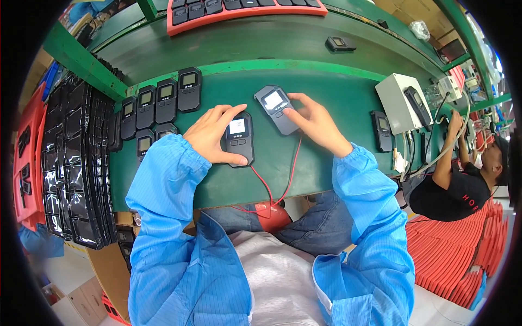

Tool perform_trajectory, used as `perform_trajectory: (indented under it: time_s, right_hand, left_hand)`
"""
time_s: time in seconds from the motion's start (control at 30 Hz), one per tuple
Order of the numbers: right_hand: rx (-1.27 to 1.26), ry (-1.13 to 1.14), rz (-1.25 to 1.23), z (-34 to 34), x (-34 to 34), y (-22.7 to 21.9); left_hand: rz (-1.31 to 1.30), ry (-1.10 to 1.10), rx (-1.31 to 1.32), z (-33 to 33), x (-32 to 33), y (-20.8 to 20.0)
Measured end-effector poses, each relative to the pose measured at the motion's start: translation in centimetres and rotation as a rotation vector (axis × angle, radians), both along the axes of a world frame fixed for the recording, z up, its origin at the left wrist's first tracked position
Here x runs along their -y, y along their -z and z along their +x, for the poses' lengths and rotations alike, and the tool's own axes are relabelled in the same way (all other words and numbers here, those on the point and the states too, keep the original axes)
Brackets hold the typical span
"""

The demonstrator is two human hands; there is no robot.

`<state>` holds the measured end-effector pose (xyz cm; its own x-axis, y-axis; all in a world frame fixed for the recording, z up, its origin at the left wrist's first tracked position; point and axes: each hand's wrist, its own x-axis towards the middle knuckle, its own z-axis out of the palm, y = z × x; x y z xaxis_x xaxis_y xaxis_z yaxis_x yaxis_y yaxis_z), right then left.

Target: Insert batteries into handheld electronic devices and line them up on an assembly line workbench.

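My left hand (pixel 211 135) is closed around a black handheld device (pixel 239 144) on the green table, fingers at its upper edge and thumb at its lower end. Its small screen is lit. My right hand (pixel 322 126) grips a second black handheld device (pixel 280 115) by its right side, tilted to the left. The thumb lies on its face close to the buttons, and its screen is lit too. Thin red wires (pixel 294 165) run from the lower ends of both devices over the table's front edge.
Several similar devices (pixel 166 98) stand at the left, beside stacked black trays (pixel 73 163). A red tray (pixel 244 15) of devices and a lone device (pixel 340 44) are on the shelf behind. A white box (pixel 394 103) with cables stands right, near a co-worker (pixel 451 185) and red trays (pixel 446 239).
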<state>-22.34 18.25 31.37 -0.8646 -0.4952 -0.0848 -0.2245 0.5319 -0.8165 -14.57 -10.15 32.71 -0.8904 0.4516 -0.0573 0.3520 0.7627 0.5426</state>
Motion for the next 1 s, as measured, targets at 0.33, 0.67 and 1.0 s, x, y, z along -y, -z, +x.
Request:
perform_trajectory:
  time_s: [0.33, 0.67, 1.0]
  right_hand:
    - [0.015, 0.020, -0.004, 0.0, 0.1, -0.2]
    - [0.007, 0.009, -0.041, -0.1, 0.0, 0.0]
    - [0.017, 0.024, -0.078, 0.0, 0.1, 0.0]
  left_hand:
    - [0.244, 0.019, -0.035, -0.1, -1.3, 0.1]
    - [0.252, 0.041, -0.073, -0.1, -1.8, 0.4]
    - [0.238, 0.036, -0.068, -0.3, -1.7, 0.7]
